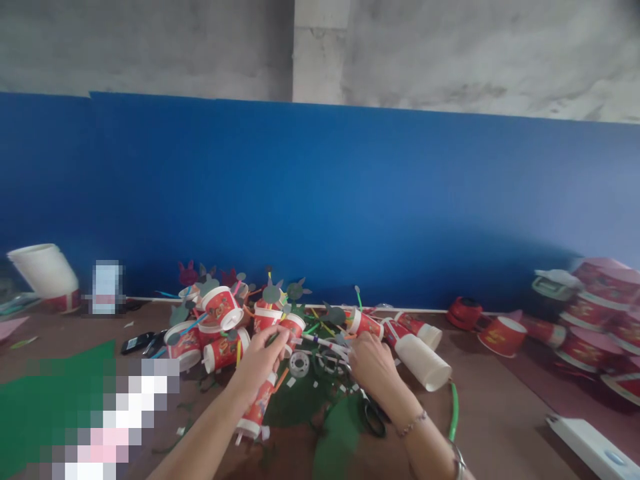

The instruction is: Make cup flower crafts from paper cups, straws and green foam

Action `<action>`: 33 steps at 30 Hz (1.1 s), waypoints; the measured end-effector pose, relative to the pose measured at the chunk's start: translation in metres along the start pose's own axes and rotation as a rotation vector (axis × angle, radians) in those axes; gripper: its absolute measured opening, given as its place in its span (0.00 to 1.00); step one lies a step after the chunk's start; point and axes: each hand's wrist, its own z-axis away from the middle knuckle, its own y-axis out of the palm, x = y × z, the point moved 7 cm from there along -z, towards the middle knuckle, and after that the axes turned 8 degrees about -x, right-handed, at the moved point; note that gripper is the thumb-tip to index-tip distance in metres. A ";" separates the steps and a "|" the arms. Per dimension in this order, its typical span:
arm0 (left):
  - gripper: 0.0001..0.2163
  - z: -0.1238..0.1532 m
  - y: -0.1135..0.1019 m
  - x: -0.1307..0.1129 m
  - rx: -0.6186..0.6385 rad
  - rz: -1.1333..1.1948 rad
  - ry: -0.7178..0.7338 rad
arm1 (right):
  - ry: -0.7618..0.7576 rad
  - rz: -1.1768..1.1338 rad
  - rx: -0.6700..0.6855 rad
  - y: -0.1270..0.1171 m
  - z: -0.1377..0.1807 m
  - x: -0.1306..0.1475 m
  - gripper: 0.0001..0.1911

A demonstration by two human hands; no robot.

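Note:
Near the middle of the table, my left hand (266,353) is closed in a pinch beside a red paper cup (294,325). What its fingers hold is too small to make out. A pale striped drinking straw (325,343) runs between my hands, and my right hand (373,363) is closed on its right end. Below the straw lies a white tape roll (299,364). Black-handled scissors (374,419) rest partly under my right wrist. Another printed red cup (257,408) lies below my left hand.
Cups with straws and paper animal heads (273,291) crowd the back left. Stacked white cups (424,361) lie right of my hands. Red cup pieces (585,348) pile up far right, near a white box-like object (593,447). A blue panel (320,200) stands behind.

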 end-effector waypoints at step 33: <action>0.14 -0.012 -0.076 -0.051 -0.366 -0.248 0.250 | -0.344 -0.811 0.123 0.008 0.032 0.108 0.23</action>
